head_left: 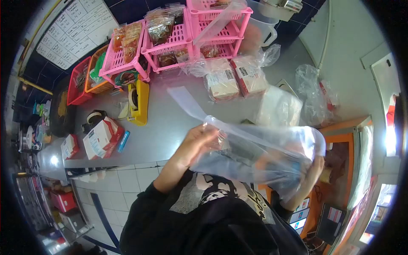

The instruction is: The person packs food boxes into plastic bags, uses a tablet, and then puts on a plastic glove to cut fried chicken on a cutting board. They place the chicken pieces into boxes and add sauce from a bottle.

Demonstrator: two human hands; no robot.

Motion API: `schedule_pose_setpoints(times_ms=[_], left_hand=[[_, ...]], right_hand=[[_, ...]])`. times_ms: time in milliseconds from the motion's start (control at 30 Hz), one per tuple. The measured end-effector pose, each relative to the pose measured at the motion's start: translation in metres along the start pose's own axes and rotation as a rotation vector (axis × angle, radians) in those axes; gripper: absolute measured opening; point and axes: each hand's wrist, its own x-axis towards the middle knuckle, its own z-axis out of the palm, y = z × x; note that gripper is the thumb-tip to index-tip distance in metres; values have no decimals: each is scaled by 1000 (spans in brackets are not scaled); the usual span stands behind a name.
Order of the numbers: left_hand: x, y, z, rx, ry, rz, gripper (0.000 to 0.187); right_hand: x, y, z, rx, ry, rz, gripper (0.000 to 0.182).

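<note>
A clear plastic bag (255, 148) is stretched between my two hands in front of my chest, above the counter's near edge. My left hand (196, 143) pinches its left end, with the fingers closed on the film. A loose strip of the plastic juts up and left past that hand. At the other end, my right hand (311, 173) grips the bag's right side, partly seen through the film. Just beyond the bag stand two plastic-wrapped boxes (222, 80), white and red. A whitish plastic-wrapped pack (278, 106) lies to their right.
Pink racks (170, 40) with small packets line the back of the metal counter (163, 106). A yellow tape dispenser (139, 102), red-and-white boxes (102, 138) and a blue marker (123, 141) lie on the left. Crumpled plastic (312, 91) and an orange cabinet (340, 146) are at right.
</note>
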Motion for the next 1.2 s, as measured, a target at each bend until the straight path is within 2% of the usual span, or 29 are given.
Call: schedule_pose_setpoints(times_ms=[33,67,100,167,233,267,300,333,367,400,467,533,567,633,667,700,767,800,833,900,933,967,1033,1067,1100,1167,1200], left_hand=[[-6,2,-6,1,-12,-4,34],[-12,3,-10,14,35,12,30],[-18,3,-13,28,81,27,26],[-29,-2,-18,20,85,-26,19],[-35,-13,-23,-83,106,-55,19],[-38,-12,-16,-136,178,-95,22],[-38,-18,-17,-125,153,-114,22],[-38,-26,-20,2,138,-22,22],[-34,-34,-19,123,98,65,22],[-34,-28,-4,315,93,65,23],[-24,-46,9,673,48,266,25],[-18,-69,16,681,49,230,26],[-17,-71,21,693,-57,206,26],[-17,-61,28,1035,-138,334,25],[-9,-53,25,975,-198,384,27],[1,-44,24,915,-245,432,30],[16,-18,23,1013,-82,660,32],[18,-3,26,1043,-93,739,32],[20,10,27,1072,-100,819,32],[34,21,10,851,-112,718,29],[36,24,16,830,-164,820,25],[34,24,26,838,-170,821,25],[28,16,51,1090,-179,964,13],[30,9,58,1170,-278,1010,13],[22,9,77,1177,-281,1012,13],[10,-1,120,1500,-686,1235,16],[5,-10,129,1501,-689,1239,16]], right_hand=[[-2,2,16,53,-44,-66,32],[4,16,11,-132,-88,-39,23],[9,25,9,-694,-105,-84,21],[-4,45,32,-1110,-15,-98,25],[-26,61,42,-1234,-50,-864,18],[-40,61,54,-1082,-71,-817,18],[-59,57,70,-934,-81,-764,19],[-85,51,81,-756,-242,-362,18],[-105,36,93,-576,-432,-255,19],[-121,30,97,-397,-636,-34,20],[-141,42,101,-184,-793,26,23],[-147,45,97,-149,-758,91,24],[-147,54,90,35,-707,197,16],[-151,48,71,639,-432,506,9],[-147,52,54,925,-447,561,9],[-147,34,35,998,-407,591,14],[-144,44,3,1466,-483,510,19],[-162,-13,-5,1048,-240,623,14],[-172,-19,-8,1065,-231,606,14],[-185,-16,-11,303,-635,84,18],[-183,-26,-17,-23,-566,-139,22],[-182,-31,-23,-14,-561,-141,22],[-176,-37,-32,-229,-382,-331,22],[-169,-30,-34,-185,-304,-322,26],[-167,-33,-33,-178,-301,-323,26],[-157,-31,-32,-181,-212,-337,31],[-156,-30,-30,-187,-241,-303,30]])
